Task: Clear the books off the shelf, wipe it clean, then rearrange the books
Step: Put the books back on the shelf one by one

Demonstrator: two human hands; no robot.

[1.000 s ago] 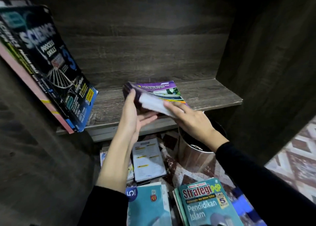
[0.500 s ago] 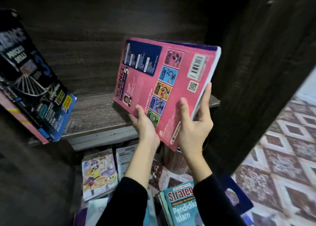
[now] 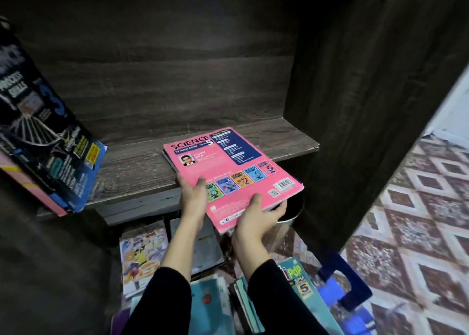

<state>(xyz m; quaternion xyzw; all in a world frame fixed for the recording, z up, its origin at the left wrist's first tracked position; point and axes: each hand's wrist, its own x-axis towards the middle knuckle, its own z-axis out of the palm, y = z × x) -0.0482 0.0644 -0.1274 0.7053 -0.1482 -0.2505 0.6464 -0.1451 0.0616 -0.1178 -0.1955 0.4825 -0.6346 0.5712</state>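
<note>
The shelf [image 3: 142, 167] has bare room between the blue Science book [image 3: 50, 131] leaning at its left and the pink Science book [image 3: 228, 162], flat and half past the front edge. The left grip [image 3: 193, 195] and right grip [image 3: 256, 215] pinch its near edge, thumbs on top.

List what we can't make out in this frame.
Head view only.
- pink book front cover: faces down.
- What lies under it: its cover hides that.
- Fingers of left hand and right hand: mostly under the book.
- leaning dark book title: cut by left edge.
- metal bin: mostly behind book and right hand.
</note>
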